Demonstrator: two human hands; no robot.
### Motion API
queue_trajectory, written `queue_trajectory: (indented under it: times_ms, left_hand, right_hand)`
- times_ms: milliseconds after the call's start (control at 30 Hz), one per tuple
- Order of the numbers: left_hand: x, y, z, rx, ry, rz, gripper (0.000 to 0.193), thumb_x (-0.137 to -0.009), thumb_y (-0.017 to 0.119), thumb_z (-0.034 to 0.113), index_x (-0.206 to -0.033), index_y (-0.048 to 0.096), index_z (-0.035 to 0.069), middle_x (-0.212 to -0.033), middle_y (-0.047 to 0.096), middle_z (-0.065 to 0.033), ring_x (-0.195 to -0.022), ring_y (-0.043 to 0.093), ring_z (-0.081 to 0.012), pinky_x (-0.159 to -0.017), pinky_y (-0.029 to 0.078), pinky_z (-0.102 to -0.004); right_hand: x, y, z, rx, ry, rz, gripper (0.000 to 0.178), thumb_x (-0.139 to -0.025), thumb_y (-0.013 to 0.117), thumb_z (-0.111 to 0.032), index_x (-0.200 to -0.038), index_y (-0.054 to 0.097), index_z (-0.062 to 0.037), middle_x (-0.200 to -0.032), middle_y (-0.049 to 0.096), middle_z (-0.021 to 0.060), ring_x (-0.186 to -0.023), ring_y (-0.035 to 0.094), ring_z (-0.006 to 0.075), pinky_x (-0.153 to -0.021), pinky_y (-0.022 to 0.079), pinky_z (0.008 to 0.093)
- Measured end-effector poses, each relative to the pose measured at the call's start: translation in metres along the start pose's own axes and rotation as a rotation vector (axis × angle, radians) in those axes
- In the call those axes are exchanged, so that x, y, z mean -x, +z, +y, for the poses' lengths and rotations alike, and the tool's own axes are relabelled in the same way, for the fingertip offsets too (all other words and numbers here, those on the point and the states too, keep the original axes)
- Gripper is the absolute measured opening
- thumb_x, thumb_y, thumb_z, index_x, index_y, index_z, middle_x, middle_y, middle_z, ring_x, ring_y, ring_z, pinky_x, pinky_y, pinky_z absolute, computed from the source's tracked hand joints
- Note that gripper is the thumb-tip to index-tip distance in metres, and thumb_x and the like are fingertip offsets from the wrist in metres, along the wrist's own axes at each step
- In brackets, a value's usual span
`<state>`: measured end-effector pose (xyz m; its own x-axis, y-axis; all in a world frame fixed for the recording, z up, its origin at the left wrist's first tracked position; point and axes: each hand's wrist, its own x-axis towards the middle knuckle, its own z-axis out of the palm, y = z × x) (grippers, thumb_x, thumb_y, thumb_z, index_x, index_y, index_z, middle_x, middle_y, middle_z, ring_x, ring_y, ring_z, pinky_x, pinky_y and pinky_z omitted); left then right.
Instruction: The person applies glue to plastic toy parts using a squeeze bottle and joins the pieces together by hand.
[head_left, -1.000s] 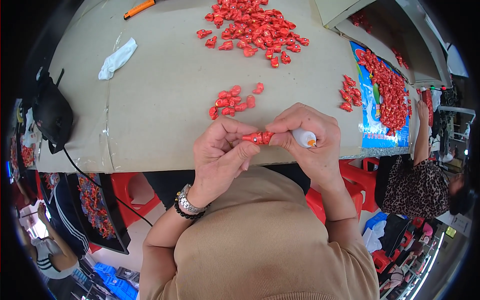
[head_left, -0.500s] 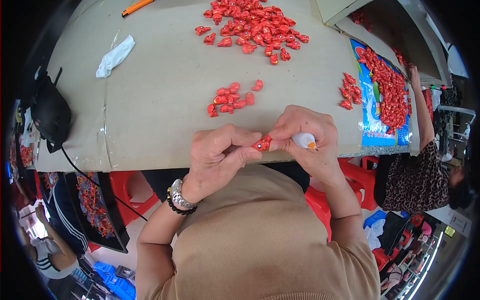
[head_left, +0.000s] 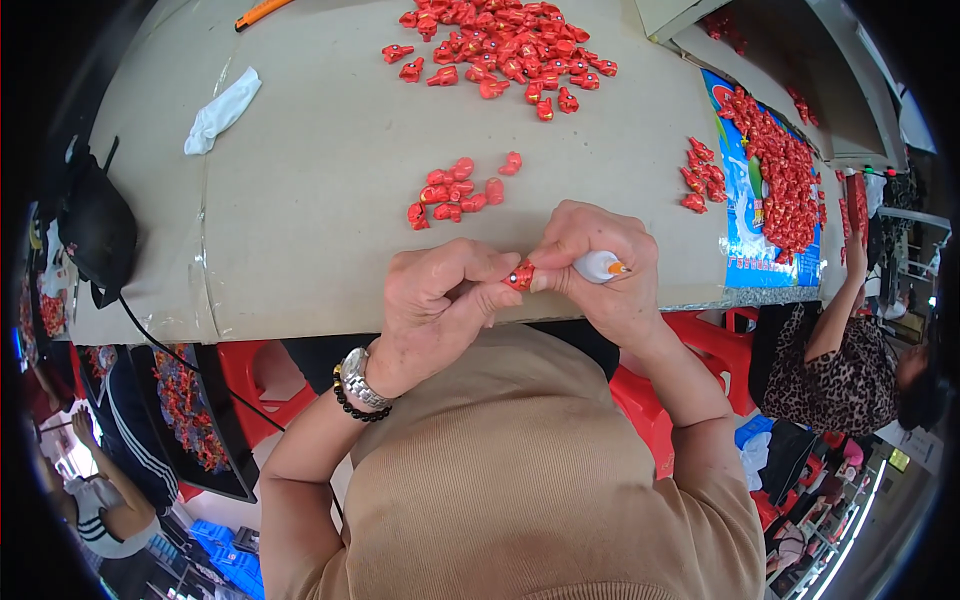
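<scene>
A small red plastic figure piece (head_left: 519,277) with a dark eye spot and gold marks is pinched between the thumbs and forefingers of both hands, just above the table's near edge. My left hand (head_left: 440,305) is closed on its left end. My right hand (head_left: 605,265) presses its right end with thumb and forefinger. A white squeeze bottle (head_left: 597,266) with an orange nozzle is tucked in that same hand, its tip pointing right. Beyond my hands lies a small cluster of rounded red pieces (head_left: 437,193). My fingers hide both ends of the held piece.
A large pile of red pieces (head_left: 500,45) lies farther back. More red pieces (head_left: 790,190) cover a blue printed sheet (head_left: 738,235) at the right, where a co-worker's arm (head_left: 838,300) is. Left are a white cloth-like scrap (head_left: 222,110), an orange-handled tool (head_left: 262,12) and a black bag-like object (head_left: 97,225).
Both hands keep their pinch on the red piece and have shifted slightly left and up. The co-worker's arm at the right has drawn back from the far pile.
</scene>
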<state>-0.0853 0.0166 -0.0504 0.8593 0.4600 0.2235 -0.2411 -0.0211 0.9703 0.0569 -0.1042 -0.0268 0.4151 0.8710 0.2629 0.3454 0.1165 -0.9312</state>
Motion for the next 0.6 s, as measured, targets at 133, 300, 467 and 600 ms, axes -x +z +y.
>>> queue_trajectory:
  times_ms: [133,300,467,600]
  left_hand:
    - [0.001,0.0,-0.003,0.03,-0.018,0.019,0.01,-0.081,0.068,0.004,-0.084,0.06,-0.002,-0.07,0.065,-0.0047,-0.049,0.053,-0.0036,-0.042,0.042,-0.0191]
    - [-0.002,0.006,0.005,0.146,-0.183,0.087,0.011,-0.084,0.066,0.007,-0.09,0.06,0.0,-0.065,0.062,-0.0022,-0.047,0.048,-0.0021,-0.039,0.035,-0.0179]
    - [-0.001,0.012,0.019,0.564,-0.469,0.224,0.016,-0.091,0.059,0.02,-0.088,0.056,0.004,-0.072,0.06,-0.0045,-0.041,0.041,-0.0036,-0.034,0.027,-0.0177]
    - [0.001,0.016,0.021,0.704,-0.567,0.262,0.018,-0.092,0.057,0.021,-0.083,0.054,0.006,-0.079,0.062,-0.0069,-0.042,0.042,-0.0052,-0.033,0.027,-0.0182]
  right_hand:
    - [-0.001,0.0,0.001,-0.036,0.034,-0.014,0.017,-0.066,0.076,0.002,-0.073,0.062,-0.0013,-0.071,0.062,0.0064,-0.063,0.055,0.0131,-0.054,0.044,0.0245]
    - [-0.008,-0.005,-0.011,-0.135,0.385,0.042,0.016,-0.069,0.075,0.0,-0.078,0.062,0.0009,-0.071,0.061,0.0067,-0.067,0.058,0.0112,-0.061,0.047,0.0256]
    - [-0.009,-0.006,-0.015,0.067,0.101,0.038,0.018,-0.07,0.075,-0.002,-0.085,0.066,-0.0004,-0.079,0.063,0.0069,-0.072,0.059,0.0137,-0.06,0.046,0.0245]
    - [-0.002,0.004,-0.011,0.142,-0.063,0.112,0.018,-0.07,0.075,-0.004,-0.086,0.067,-0.0018,-0.079,0.063,0.0081,-0.07,0.06,0.0158,-0.059,0.047,0.0257]
